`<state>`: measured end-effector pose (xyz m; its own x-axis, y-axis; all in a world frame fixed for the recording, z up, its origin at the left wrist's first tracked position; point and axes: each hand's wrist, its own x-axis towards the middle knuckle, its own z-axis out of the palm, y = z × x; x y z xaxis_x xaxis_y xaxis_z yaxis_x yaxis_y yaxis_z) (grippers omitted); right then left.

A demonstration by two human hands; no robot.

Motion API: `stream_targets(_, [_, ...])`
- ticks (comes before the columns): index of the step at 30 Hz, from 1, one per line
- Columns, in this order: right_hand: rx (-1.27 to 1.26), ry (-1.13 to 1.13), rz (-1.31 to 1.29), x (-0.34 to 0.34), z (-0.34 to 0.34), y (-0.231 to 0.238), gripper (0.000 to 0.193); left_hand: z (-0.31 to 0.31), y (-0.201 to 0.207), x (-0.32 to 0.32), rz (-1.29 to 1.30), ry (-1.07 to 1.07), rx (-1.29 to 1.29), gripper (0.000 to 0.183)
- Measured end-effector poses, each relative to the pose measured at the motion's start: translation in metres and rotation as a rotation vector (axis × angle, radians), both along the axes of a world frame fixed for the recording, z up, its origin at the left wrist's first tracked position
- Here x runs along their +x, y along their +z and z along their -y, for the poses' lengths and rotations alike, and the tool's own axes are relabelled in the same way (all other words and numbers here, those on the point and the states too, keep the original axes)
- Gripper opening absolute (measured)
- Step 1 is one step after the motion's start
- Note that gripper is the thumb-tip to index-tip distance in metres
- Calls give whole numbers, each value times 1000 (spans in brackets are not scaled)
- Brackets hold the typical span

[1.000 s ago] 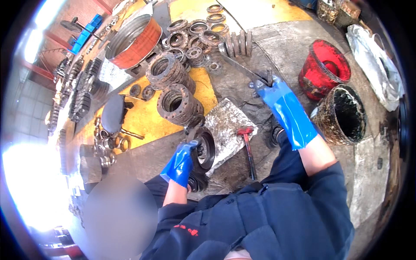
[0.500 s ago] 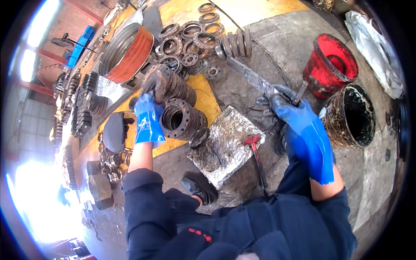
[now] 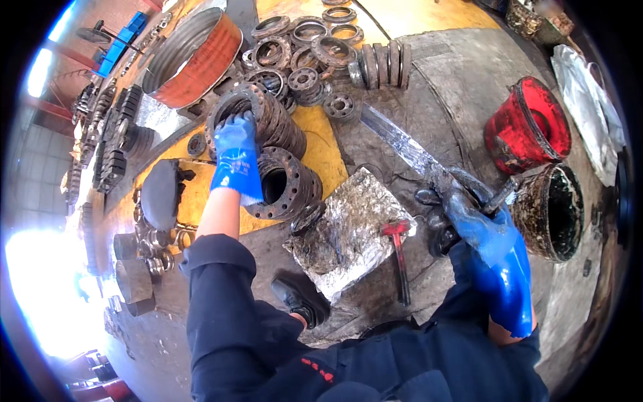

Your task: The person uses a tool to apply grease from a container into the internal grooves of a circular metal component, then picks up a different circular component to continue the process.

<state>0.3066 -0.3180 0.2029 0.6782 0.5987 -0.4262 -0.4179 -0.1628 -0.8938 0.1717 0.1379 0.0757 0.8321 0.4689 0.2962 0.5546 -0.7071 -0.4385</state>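
My left hand (image 3: 236,157), in a blue glove, reaches out and grips the rim of a rusty round flange (image 3: 258,114) at the end of a row of flanges lying on edge. A second row of flanges (image 3: 284,184) lies just right of that hand. My right hand (image 3: 479,224), in a grimy blue glove, is closed on a dark brush handle (image 3: 501,195) next to a black bucket (image 3: 556,211). A greasy foil sheet (image 3: 348,231) and a red-headed hammer (image 3: 398,251) lie on the floor between my hands.
A red bucket (image 3: 529,127) stands behind the black one. Several more flanges and rings (image 3: 315,50) lie at the back beside a large orange drum (image 3: 191,57). Metal parts (image 3: 144,234) line the left. My shoe (image 3: 298,301) rests below the foil.
My left hand has risen from a flange near my knee to the far row of flanges and gripped one. My right hand has drawn back toward the black bucket.
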Motion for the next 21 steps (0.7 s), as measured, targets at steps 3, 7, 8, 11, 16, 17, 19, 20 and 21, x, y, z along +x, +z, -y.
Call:
stream_targets(3, [-50,-11,-1,-4,7,3,47,2,15,26,45,122,-351,42])
stream_targets(7, [-84,6,-14,-7,15,9,46,-41,-17,32,73,208,-439,48])
stream_targets(8, [-85,7,-22,-6,21,7,46,-30,-4,32,11,253,-455,56])
stream_targets(11, [-88,22,-8,-6,22,5,46,-77,-32,28,35,220,-454,55])
stream_targets(16, [-31,44,4,2,26,-12,45,-26,10,11,202,24,-315,43])
stream_targets(17, [-42,35,15,3,27,-11,45,-4,13,13,264,-80,-338,41])
stream_targets(19, [-8,39,16,10,28,-20,44,47,22,2,326,-241,-398,38])
stream_targets(20, [-12,29,36,12,26,-18,44,73,20,1,331,-305,-479,36])
stream_targets(21, [-1,32,42,14,26,-23,44,100,15,-8,301,-332,-547,35])
